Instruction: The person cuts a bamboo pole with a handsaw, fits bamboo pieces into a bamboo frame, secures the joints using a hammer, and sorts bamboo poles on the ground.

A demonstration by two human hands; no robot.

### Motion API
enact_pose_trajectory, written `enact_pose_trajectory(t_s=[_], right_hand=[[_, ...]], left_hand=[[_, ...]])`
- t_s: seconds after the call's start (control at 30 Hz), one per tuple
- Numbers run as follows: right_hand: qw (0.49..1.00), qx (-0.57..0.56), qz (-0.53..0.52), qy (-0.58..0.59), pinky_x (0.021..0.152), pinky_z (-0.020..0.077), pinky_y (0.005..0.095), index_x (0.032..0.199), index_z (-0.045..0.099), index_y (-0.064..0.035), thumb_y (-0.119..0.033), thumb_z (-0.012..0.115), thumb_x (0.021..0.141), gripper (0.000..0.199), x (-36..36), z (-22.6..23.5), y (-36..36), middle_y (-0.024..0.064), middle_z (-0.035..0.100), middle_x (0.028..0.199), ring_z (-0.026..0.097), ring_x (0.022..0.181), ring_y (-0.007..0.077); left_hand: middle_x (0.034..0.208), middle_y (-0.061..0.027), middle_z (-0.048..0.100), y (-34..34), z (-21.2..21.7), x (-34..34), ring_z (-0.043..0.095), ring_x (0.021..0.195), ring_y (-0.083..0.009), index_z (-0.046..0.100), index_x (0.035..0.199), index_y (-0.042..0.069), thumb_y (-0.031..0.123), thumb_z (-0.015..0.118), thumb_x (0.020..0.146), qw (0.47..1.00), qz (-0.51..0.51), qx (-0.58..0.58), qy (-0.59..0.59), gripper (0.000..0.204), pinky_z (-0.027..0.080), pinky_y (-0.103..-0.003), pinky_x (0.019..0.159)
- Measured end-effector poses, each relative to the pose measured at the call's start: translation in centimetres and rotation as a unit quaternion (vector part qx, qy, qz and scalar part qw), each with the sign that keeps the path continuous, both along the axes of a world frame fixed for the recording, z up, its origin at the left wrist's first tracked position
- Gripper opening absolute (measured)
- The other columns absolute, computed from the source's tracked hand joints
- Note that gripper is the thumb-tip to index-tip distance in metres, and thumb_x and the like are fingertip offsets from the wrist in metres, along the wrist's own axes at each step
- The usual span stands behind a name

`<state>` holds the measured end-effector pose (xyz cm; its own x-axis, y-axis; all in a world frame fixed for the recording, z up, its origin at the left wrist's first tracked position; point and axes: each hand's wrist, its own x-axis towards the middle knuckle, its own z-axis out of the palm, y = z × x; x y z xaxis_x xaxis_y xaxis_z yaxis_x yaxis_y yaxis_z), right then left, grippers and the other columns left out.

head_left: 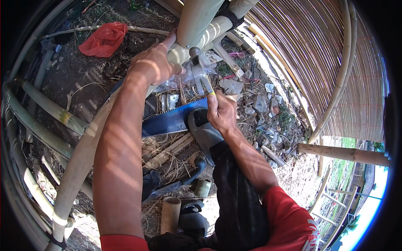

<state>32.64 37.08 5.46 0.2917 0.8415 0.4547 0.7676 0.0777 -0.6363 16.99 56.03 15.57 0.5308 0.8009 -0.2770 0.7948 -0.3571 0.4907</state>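
Observation:
My left hand (153, 65) is closed round a long bamboo pole (81, 163) that slants from the lower left toward the upper right. Its fingers lie right beside a thick bamboo post (199, 21), which meets the pole there. In my right hand (222, 111) is a claw hammer (195, 58), gripped by the handle. The hammer's head is close to the joint of post and pole; whether it touches is unclear. Below both hands a handsaw with a blue blade (167, 121) lies by my shoe (205, 131), its handle hidden.
A red plastic bag (103, 39) lies on the ground at the upper left. More bamboo poles (39, 121) crowd the left side. To the right stands a slatted bamboo screen (314, 54), with stones (259, 102) along its foot. Short bamboo pieces (170, 213) are near my feet.

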Motion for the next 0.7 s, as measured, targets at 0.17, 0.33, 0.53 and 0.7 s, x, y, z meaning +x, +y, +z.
enact_pose_trajectory(t_s=[0.17,0.33,0.53,0.7], right_hand=[[0.983,-0.035,-0.095,0.151,0.052,0.0396,0.0338,0.076,0.056,-0.0007,-0.034,0.048,0.112,0.049,2.8,-2.9,-1.9,0.0037,0.050,0.060,0.046,0.056,0.0112],[0.959,-0.011,-0.203,0.195,0.053,0.0390,0.0298,0.076,0.057,-0.0010,-0.032,0.046,0.113,0.049,5.6,-2.5,-3.8,0.0011,0.052,0.062,0.047,0.056,0.0100],[0.915,-0.057,-0.219,0.335,0.054,0.0405,0.0316,0.077,0.060,-0.0007,-0.033,0.046,0.113,0.050,9.3,-2.8,-3.6,0.0023,0.053,0.065,0.049,0.058,0.0100],[0.945,-0.020,-0.159,0.287,0.058,0.0462,0.0388,0.085,0.065,-0.0012,-0.032,0.052,0.109,0.041,11.7,-4.3,-1.8,0.0125,0.057,0.067,0.059,0.060,0.0292]], left_hand=[[0.152,-0.0185,0.053,0.6,-1.0,0.0,0.053,0.138,-0.0381,0.022,0.165,0.032,0.033,0.082,0.085,0.998,-0.012,0.024,-0.060,0.101,0.042,-0.042,0.116],[0.147,-0.0227,0.056,0.6,-1.2,0.1,0.057,0.133,-0.0386,0.029,0.163,0.015,0.025,0.082,0.083,0.992,-0.041,0.022,-0.113,0.097,0.044,-0.041,0.112],[0.134,-0.0250,0.064,-0.3,-0.7,1.7,0.064,0.121,-0.0391,0.042,0.154,0.002,0.022,0.084,0.081,0.986,-0.022,-0.039,-0.162,0.086,0.048,-0.040,0.105],[0.122,-0.0278,0.067,-1.7,0.5,3.5,0.066,0.109,-0.0439,0.059,0.132,-0.003,0.027,0.087,0.080,0.992,0.009,0.102,-0.072,0.066,0.051,-0.045,0.095]])
